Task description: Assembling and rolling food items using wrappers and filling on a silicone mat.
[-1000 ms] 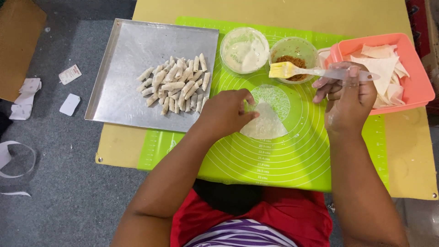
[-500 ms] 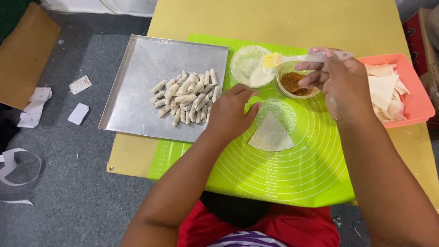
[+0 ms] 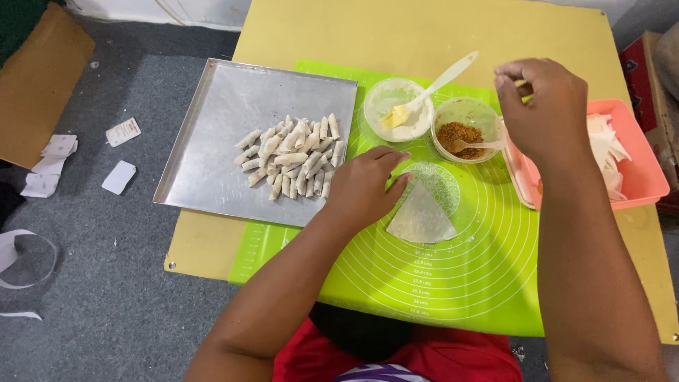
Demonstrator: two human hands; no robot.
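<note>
While left hand (image 3: 364, 185) touches wrapper (image 3: 421, 216) edge, right hand (image 3: 541, 113) hovers.

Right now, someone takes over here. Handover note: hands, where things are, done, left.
Left hand: flat on the green mat, fingertips pinning the triangular wrapper.
Right hand: empty, raised over the filling bowl; spoon sits in it.
Brush rests in the paste bowl.
Spare wrappers in the pink tray.
Done: pile of rolls on the metal tray.
Left: this wrapper is unfilled and unrolled.
</note>
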